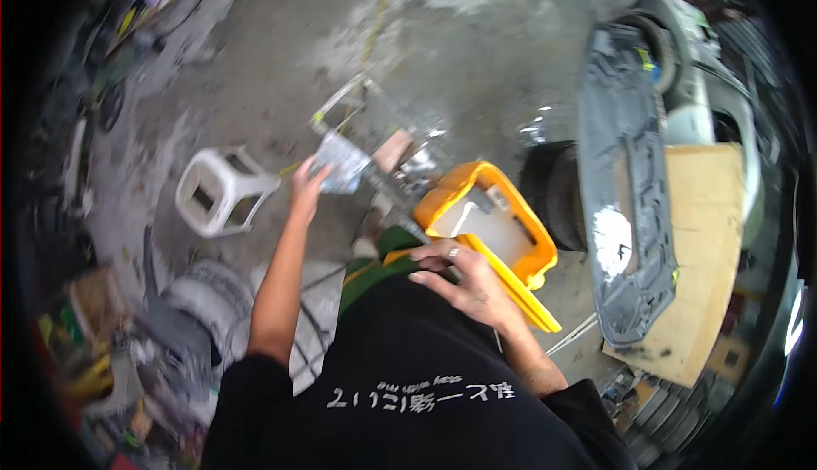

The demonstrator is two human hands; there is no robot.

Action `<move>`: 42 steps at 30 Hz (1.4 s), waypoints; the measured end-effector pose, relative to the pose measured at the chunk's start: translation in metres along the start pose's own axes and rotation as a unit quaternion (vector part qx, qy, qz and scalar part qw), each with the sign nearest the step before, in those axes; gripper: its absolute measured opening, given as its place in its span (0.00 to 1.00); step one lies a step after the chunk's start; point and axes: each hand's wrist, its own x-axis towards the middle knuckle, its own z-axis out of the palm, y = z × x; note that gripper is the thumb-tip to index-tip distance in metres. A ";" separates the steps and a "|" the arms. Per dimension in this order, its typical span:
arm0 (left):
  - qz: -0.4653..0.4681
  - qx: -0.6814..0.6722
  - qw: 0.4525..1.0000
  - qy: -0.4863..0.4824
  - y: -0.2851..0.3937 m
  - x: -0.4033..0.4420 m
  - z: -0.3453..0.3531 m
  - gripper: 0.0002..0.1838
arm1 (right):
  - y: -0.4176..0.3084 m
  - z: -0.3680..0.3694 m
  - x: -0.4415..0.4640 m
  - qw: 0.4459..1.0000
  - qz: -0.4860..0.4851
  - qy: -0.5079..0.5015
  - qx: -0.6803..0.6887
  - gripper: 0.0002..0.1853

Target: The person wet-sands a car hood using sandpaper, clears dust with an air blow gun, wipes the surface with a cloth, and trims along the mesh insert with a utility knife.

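My left hand (pixel 310 182) is closed on the edge of a pale blue-grey sheet or flat packet (pixel 342 164), blurred, its exact kind unclear. It is held out over a narrow grey bar. My right hand (pixel 470 281), with a ring on one finger, hovers in front of my black shirt. Its thumb and fingers are apart, with nothing visible between them. Beside that hand is the yellow lid or flap (pixel 515 293) of a yellow plastic bin (pixel 487 172). A whitish inside and a small grey item show within the bin.
A white plastic stool (pixel 223 191) stands on the concrete floor to the left. A brown block (pixel 392 150) lies ahead. At the right are a dark tire (pixel 549 193), a long grey molded panel (pixel 625 181) and a wooden board (pixel 702 257). Clutter lines both sides.
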 end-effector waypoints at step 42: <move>-0.180 0.242 0.947 -0.110 0.135 0.457 -0.367 0.11 | 0.130 0.139 0.458 0.964 0.217 0.137 -0.072 0.23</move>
